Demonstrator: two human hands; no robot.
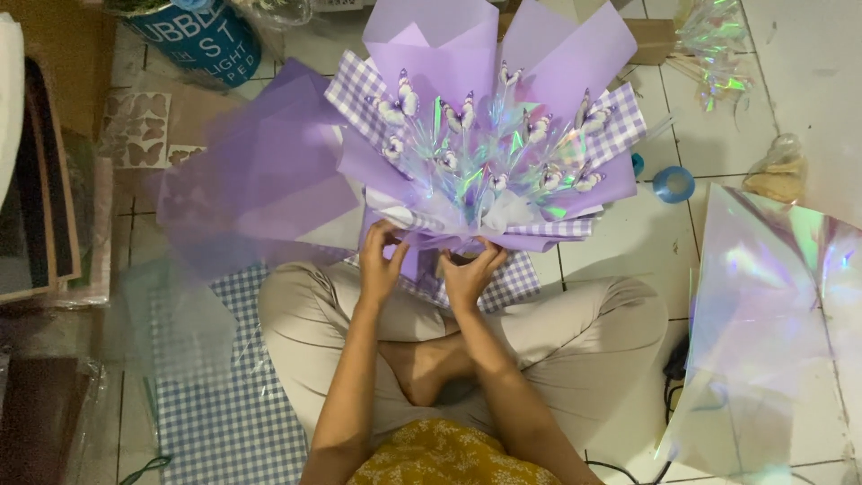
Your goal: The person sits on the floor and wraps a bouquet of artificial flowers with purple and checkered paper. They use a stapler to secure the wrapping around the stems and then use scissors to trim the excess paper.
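Observation:
A large purple bouquet (489, 135) lies on the floor in front of my crossed legs, wrapped in lilac paper and purple gingham, with paper butterflies and iridescent film in its middle. My left hand (380, 260) grips the bouquet's lower edge on the left. My right hand (470, 274) holds the gathered base just beside it. Both hands pinch the wrapping where it narrows.
Sheer purple sheets (256, 175) lie at the left over a gingham sheet (224, 395). An iridescent film sheet (772, 314) lies at the right. A blue tape roll (673, 184), a teal bucket (202, 36), butterfly cut-out sheets (135, 130) and a cardboard box (651, 36) stand around.

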